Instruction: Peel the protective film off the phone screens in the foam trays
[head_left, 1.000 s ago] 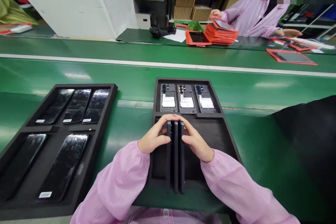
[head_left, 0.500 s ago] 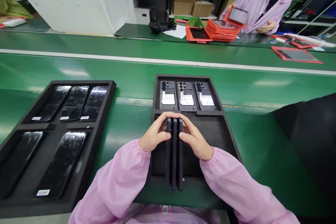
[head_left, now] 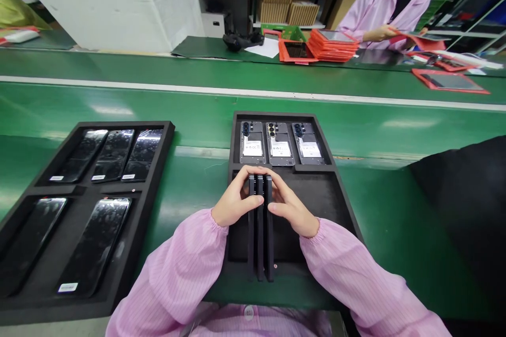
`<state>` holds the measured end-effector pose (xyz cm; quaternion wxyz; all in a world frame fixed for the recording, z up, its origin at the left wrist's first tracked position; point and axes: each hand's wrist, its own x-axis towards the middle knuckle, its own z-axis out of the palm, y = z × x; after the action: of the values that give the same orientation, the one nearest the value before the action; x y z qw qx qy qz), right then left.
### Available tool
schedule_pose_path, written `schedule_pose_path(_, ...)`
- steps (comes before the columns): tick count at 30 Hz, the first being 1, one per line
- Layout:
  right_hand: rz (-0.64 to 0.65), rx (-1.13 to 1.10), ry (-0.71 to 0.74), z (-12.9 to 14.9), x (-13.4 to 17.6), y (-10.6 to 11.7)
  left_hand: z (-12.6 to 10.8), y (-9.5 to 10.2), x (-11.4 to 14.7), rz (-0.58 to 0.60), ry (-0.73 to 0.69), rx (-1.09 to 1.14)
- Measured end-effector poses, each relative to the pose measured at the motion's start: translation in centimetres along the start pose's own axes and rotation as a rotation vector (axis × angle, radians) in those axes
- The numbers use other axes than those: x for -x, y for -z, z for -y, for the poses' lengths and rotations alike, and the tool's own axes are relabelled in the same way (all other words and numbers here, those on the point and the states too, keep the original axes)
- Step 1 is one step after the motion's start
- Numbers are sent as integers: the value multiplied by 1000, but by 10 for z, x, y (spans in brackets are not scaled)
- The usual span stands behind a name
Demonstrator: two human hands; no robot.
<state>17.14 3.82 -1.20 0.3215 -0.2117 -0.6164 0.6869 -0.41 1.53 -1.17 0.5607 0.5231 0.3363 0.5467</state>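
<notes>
Three dark phone frames (head_left: 260, 237) stand on edge side by side, gripped between my two hands over the near half of a black foam tray (head_left: 322, 197). My left hand (head_left: 236, 201) closes on them from the left, its thumb lying across their top edges. From the right, my right hand (head_left: 291, 205) closes on the same frames, thumb on the near edge. The fingers of both hands wrap round the far end. In the tray's far compartment lie three opened phones (head_left: 280, 145) with cameras and white-labelled batteries showing.
To the left, another black tray (head_left: 148, 210) holds several glossy dark screens (head_left: 97, 245). Across the green bench (head_left: 190, 76), a co-worker in a pink sleeve handles a red-edged panel (head_left: 422, 39), beside a stack of red-edged panels (head_left: 332, 46). A black sheet (head_left: 470, 216) rises at right.
My left thumb has slid right across the tops of the phone frames, which stay held in both hands. The co-worker's red-edged panel has moved right, away from the stack.
</notes>
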Motion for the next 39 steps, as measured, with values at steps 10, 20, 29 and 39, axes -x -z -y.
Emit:
schedule_pose_path(10, 68, -45, -52, -3, 4, -1, 4, 13, 10, 90, 42, -162)
schedule_pose_path(20, 83, -25, -39, -3, 5, 2, -4, 14, 9, 279, 52, -165)
schedule_pose_path(29, 110, -12, -44, -1, 6, 5, 1, 15, 7, 280, 33, -144)
schedule_pose_path(39, 129, -39, -60, 1, 5, 6, -2, 15, 6, 350, 9, -144)
